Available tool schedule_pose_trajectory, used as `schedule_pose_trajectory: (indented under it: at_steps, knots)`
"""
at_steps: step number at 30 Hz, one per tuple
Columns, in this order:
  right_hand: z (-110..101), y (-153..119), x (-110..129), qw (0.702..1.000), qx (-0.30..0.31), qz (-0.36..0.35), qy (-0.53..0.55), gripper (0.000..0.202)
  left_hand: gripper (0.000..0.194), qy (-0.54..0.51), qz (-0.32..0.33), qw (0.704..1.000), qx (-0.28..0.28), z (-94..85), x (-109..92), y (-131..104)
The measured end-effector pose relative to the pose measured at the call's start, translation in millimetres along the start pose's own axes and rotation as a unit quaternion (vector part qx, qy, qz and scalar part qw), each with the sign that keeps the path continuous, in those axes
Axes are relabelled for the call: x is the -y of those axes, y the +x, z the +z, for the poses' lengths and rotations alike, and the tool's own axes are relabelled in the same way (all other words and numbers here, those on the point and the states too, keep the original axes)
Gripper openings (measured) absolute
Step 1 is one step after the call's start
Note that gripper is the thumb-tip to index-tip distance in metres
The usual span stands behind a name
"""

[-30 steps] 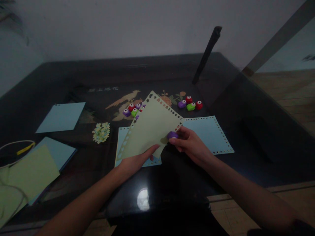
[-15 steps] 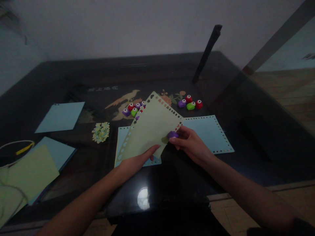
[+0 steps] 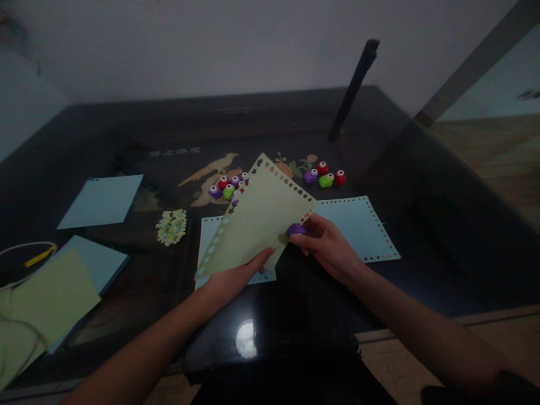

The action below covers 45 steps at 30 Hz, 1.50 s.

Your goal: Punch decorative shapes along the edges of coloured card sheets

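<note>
My left hand (image 3: pixel 240 275) grips a pale yellow-green paper sheet (image 3: pixel 265 208) near its lower edge, thumb on top and the other fingers mostly underneath. Star, heart and other small shapes are cut along the sheet's borders. A purple craft punch (image 3: pixel 296 229) sits at the sheet's right edge, pinched in my right hand (image 3: pixel 329 244). Beneath and behind the raised sheet lies a blue sheet (image 3: pixel 206 230) with a punched border. Another punched blue sheet (image 3: pixel 358 228) rests right of it, behind my right hand.
Several coloured punches (image 3: pixel 228 190) stand behind the held sheet, and another group (image 3: pixel 327 179) stands to the right. A heap of paper cutouts (image 3: pixel 171 227) lies left of centre. Blue paper (image 3: pixel 103 202) and a yellow-green stack (image 3: pixel 59 292) are farther left. A black post (image 3: pixel 353 90) rises at the back.
Almost nothing differs. The whole view has shifted very slightly; both hands keep the same hold on the sheet and the purple punch.
</note>
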State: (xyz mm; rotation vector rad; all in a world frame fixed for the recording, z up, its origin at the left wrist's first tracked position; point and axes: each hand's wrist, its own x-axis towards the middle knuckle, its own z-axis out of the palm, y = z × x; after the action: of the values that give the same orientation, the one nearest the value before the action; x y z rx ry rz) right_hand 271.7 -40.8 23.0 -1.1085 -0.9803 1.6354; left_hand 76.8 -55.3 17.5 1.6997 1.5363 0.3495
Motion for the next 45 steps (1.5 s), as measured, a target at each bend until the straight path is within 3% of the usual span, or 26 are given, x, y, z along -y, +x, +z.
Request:
schedule_pose_trajectory:
  at_steps: [3, 12, 16, 22, 45]
  knots:
    - [0, 0, 1, 1.0, -0.007, -0.002, 0.0, 0.031, 0.037, -0.002, 0.018, 1.0, -0.02, 1.6, -5, 0]
    - [1, 0, -1, 1.0, -0.004, -0.012, -0.022, 0.031, 0.039, -0.078, 0.05, 0.995, 0.034, 5.2, -5, 1]
    - [1, -1, -1, 1.0, 0.005, -0.016, -0.008, 0.031, 0.041, -0.086, 0.032, 0.995, 0.032, 6.2, -5, 0]
    - [1, -1, -2, 1.0, 0.01, -0.019, -0.001, 0.031, 0.044, -0.118, -0.055, 0.99, 0.045, 6.1, -12, 0]
    - [1, -2, -1, 1.0, 0.02, -0.008, -0.004, 0.033, 0.046, -0.111, -0.057, 0.991, 0.049, 6.2, -14, 1]
